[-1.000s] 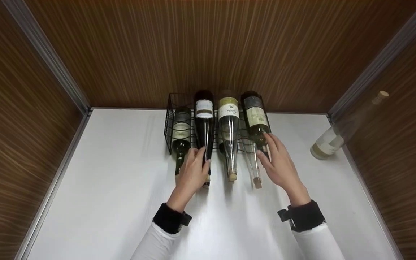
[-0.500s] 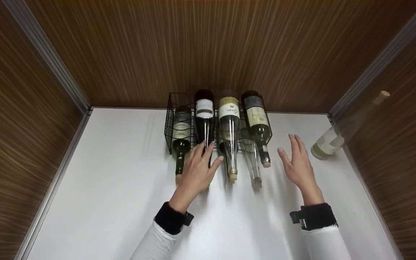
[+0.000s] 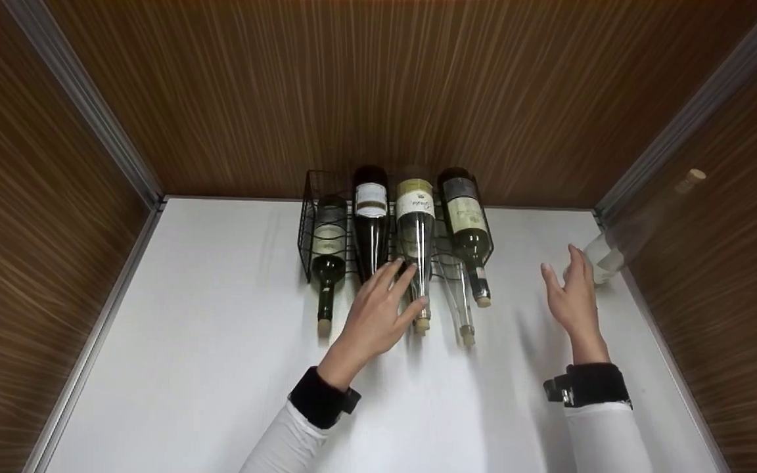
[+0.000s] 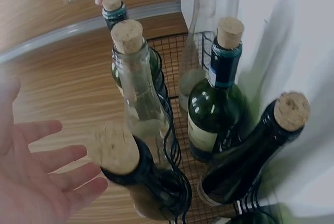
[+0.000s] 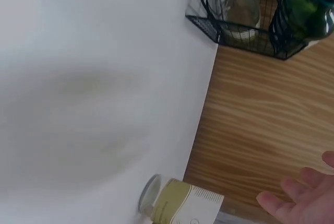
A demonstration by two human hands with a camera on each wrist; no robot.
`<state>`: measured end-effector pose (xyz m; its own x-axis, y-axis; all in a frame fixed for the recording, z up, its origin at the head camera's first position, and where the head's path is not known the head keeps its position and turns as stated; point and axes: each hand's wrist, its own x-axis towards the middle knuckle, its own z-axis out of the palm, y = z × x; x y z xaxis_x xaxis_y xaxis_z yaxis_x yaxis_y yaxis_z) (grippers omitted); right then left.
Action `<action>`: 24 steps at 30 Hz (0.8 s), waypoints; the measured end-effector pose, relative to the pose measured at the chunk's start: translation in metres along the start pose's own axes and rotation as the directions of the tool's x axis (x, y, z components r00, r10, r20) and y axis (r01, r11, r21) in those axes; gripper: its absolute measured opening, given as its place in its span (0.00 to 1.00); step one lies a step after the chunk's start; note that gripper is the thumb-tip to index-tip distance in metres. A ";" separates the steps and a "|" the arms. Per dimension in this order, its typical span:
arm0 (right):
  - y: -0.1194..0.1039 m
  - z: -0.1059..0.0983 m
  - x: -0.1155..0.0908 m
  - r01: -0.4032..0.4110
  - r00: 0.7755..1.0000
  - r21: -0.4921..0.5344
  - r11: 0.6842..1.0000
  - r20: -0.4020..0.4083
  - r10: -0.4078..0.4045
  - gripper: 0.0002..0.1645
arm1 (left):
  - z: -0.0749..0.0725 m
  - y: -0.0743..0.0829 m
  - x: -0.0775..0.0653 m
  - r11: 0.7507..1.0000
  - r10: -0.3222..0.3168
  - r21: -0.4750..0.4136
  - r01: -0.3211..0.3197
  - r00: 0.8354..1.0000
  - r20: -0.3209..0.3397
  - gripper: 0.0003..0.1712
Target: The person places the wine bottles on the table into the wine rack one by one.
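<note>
My left hand (image 3: 382, 315) is spread with its fingers extended, over the neck of a dark wine bottle (image 3: 371, 233) and up to the edge of a clear wine bottle (image 3: 416, 200). In the left wrist view, that hand (image 4: 47, 182) has its palm turned towards the corks and grips nothing. My right hand (image 3: 574, 299) reaches towards a corked clear bottle (image 3: 610, 259) with a pale label by the right panel, overlapping its base in the head view. Seen from the right wrist, its fingers (image 5: 292, 195) are apart from that bottle (image 5: 193, 203).
A black wire rack (image 3: 306, 226) at the back holds several corked bottles in two layers, among them green bottles (image 3: 329, 269) (image 3: 467, 213) and a lower clear one (image 3: 462, 299). Brown wood-grain panels (image 3: 378, 85) surround the white surface (image 3: 207, 295).
My right hand has left the neck of the rightmost green bottle and moved right to the lone clear bottle. My left hand has opened and slid rightward from the dark bottle.
</note>
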<state>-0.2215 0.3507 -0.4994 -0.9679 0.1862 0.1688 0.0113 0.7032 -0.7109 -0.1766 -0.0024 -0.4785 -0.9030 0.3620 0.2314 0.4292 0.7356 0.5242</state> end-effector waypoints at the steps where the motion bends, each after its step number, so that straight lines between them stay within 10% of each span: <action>1: 0.002 -0.002 0.003 -0.010 1.000 0.003 1.000 -0.003 0.010 0.43 | 0.001 0.001 0.000 1.000 0.005 0.002 -0.005 1.000 0.003 0.41; 15: 0.042 -0.020 0.027 -0.280 0.959 0.164 0.946 0.002 0.283 0.51 | 0.011 0.018 -0.002 0.999 0.038 0.013 -0.039 0.998 0.055 0.41; 24: 0.043 -0.040 0.044 -0.517 0.838 0.319 0.795 -0.004 0.546 0.58 | 0.012 0.016 -0.002 0.999 0.054 0.003 -0.054 0.998 0.036 0.39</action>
<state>-0.2539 0.4166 -0.4954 -0.8034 0.5431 -0.2440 0.4290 0.2440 -0.8697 -0.1672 0.0157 -0.4804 -0.8771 0.4218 0.2296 0.4776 0.7164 0.5085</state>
